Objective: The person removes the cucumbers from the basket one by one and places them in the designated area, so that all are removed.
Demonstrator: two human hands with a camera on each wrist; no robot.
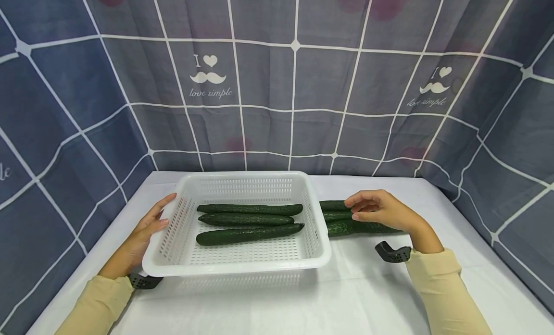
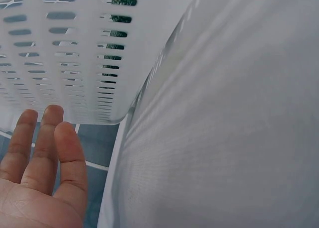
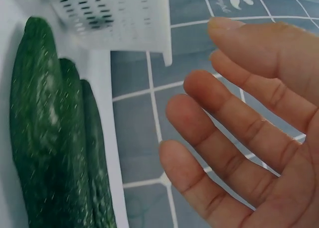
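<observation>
Six cucumbers (image 1: 250, 234), one basket (image 1: 235, 268), two hands (image 1: 385, 211)

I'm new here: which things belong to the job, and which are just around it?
Probably part of the job:
White basket, beside the left hand
Three cucumbers in the basket
Three cucumbers outside it, by the right hand

Just around:
Checked curtain behind
White tablecloth underneath
Black wristbands

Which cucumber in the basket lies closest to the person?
The front cucumber, its right end angled away; the middle cucumber and rear cucumber lie behind it.

Both hands (image 1: 140, 235) (image 1: 385, 211) unclenched, well apart
</observation>
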